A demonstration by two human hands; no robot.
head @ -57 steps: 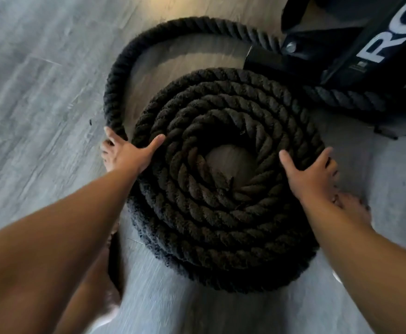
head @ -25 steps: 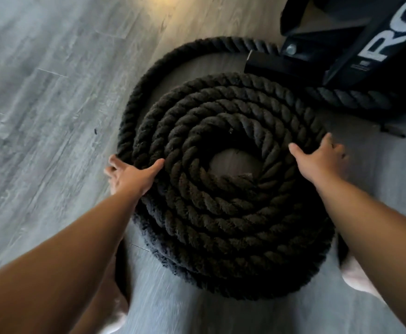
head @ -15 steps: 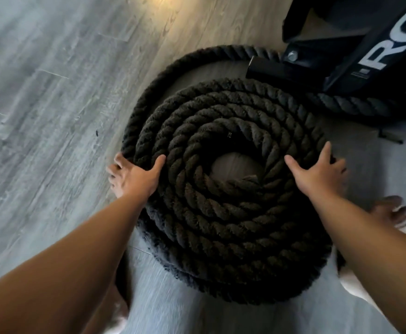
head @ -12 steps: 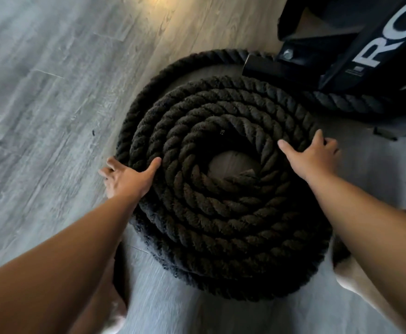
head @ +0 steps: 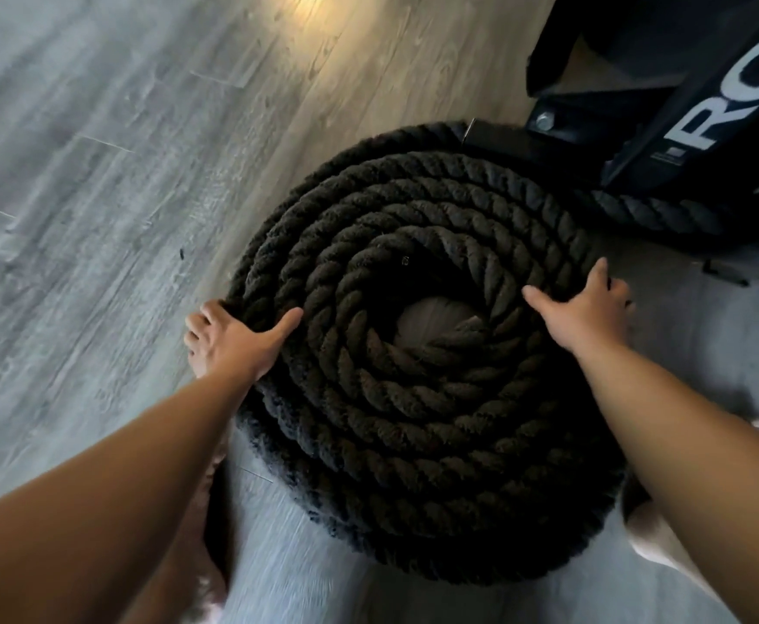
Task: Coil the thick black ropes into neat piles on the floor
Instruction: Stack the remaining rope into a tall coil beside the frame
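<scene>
A thick black rope [head: 413, 421] lies wound in a round, stacked coil on the grey plank floor, with a small bare patch of floor showing in its centre. My left hand [head: 233, 340] grips the coil's left rim, thumb lying over the top turns and fingers curled down its outer side. On the right rim my right hand [head: 587, 308] holds it the same way, thumb on top and fingers over the outer turn. The rope's tail [head: 656, 213] runs off to the right under a black frame.
A black equipment frame [head: 692, 128] with white letters and a bolted foot stands at the upper right, touching the coil's far edge. My feet show beside the coil, one at the lower left [head: 208, 556] and one at the lower right [head: 652, 538]. Grey floor [head: 75, 218] stretches left.
The loose outer loop at the far left has closed in tight against the coil. Both hands kept their hold on the rim and shifted slightly along it.
</scene>
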